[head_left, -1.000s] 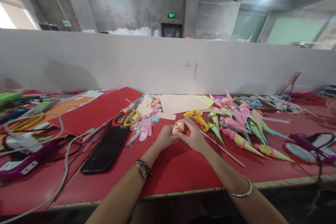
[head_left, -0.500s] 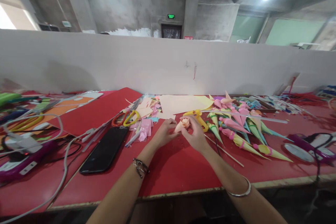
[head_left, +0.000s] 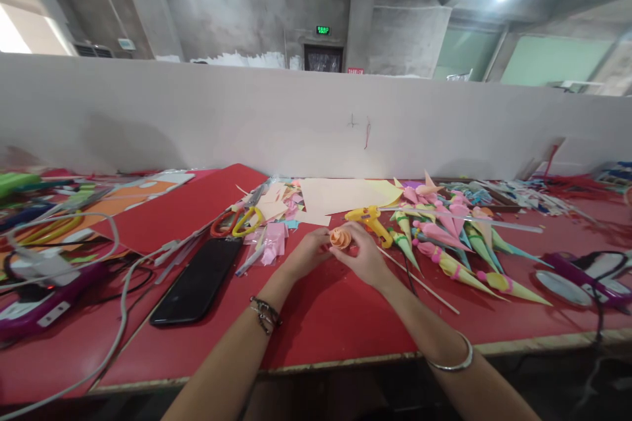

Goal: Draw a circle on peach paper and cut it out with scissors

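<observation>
An orange-peach paper rose (head_left: 340,238) is between my two hands, its spiral of petals facing up toward me. My left hand (head_left: 309,254) closes on the rose's left side, its fingertips partly hidden behind it. My right hand (head_left: 364,255) grips the right side, with the thumb at the near edge and fingers curled round the back. Just beyond my right hand lies a yellow hot glue gun (head_left: 371,219) with a long clear glue stick. A thin wooden stick (head_left: 419,281) rests on the table to the right.
Paper cone flowers (head_left: 451,230) are heaped at the right. A black phone (head_left: 197,283), scissors with red and yellow handles (head_left: 247,220) and red card (head_left: 190,207) lie left. Purple power strips (head_left: 49,306) with cables sit at the side. A white partition (head_left: 247,122) stands behind the red table (head_left: 340,335).
The paper rose has been tipped so its spiral top now faces me. My fingers have shifted around it, and my right hand sits slightly lower.
</observation>
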Demonstrator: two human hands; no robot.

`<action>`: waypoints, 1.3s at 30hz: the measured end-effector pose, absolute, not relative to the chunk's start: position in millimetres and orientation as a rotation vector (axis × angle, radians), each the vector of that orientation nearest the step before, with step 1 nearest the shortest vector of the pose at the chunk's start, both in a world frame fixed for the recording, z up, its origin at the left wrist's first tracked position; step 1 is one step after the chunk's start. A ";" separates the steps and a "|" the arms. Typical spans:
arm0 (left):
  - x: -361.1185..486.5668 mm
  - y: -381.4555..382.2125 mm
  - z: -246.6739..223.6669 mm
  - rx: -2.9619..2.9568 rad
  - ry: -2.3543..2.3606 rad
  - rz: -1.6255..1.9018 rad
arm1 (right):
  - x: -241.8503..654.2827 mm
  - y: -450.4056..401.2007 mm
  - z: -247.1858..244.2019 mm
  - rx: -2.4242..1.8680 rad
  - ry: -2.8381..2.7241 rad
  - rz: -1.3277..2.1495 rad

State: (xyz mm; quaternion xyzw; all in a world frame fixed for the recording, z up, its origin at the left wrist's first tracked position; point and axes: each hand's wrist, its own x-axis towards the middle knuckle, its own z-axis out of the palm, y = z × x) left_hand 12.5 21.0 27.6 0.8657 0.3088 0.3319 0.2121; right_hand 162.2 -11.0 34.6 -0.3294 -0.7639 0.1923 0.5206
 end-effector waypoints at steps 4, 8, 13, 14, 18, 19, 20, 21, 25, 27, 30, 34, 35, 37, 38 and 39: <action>11.7 21.3 28.2 2.435 0.847 0.889 | 163.1 -11.8 35.0 -0.802 -1.803 0.457; 11.3 22.8 26.8 2.462 0.794 0.877 | 163.2 -11.6 33.6 -0.796 -1.823 0.502; 9.8 24.3 23.6 2.492 0.866 0.873 | 163.6 -8.7 30.7 -0.807 -1.897 0.530; 9.4 24.3 23.2 2.503 0.903 0.852 | 163.7 -8.3 30.3 -0.806 -1.894 0.538; 8.2 23.7 22.7 2.530 1.043 0.782 | 163.8 -7.7 29.7 -0.798 -1.875 0.546; 8.1 23.4 22.7 2.531 1.062 0.778 | 163.8 -7.8 29.7 -0.800 -1.882 0.538; 8.1 23.1 22.8 2.530 1.072 0.780 | 163.7 -7.7 29.6 -0.802 -1.892 0.531; 8.2 22.8 22.8 2.528 1.074 0.784 | 163.7 -7.5 29.3 -0.805 -1.902 0.524; 8.4 22.0 22.2 2.525 1.044 0.798 | 163.5 -5.5 25.5 -0.829 -1.915 0.548; 8.6 22.2 21.3 2.533 1.023 0.805 | 163.5 -4.2 23.3 -0.835 -1.902 0.559; 9.2 23.1 20.1 2.536 0.995 0.846 | 164.0 -2.9 22.5 -0.838 -1.904 0.504; 10.2 24.2 19.7 2.531 0.946 0.885 | 164.8 -3.0 25.1 -0.841 -1.946 0.402; 10.4 24.4 19.8 2.534 0.945 0.882 | 164.8 -3.1 25.5 -0.838 -1.956 0.386; 10.3 24.5 19.7 2.541 0.975 0.876 | 164.5 -3.3 25.5 -0.840 -1.968 0.361; 10.1 24.5 19.6 2.542 0.995 0.871 | 164.3 -3.3 25.1 -0.846 -1.973 0.348; 9.9 24.4 19.4 2.541 1.014 0.864 | 164.0 -3.4 24.7 -0.854 -1.975 0.336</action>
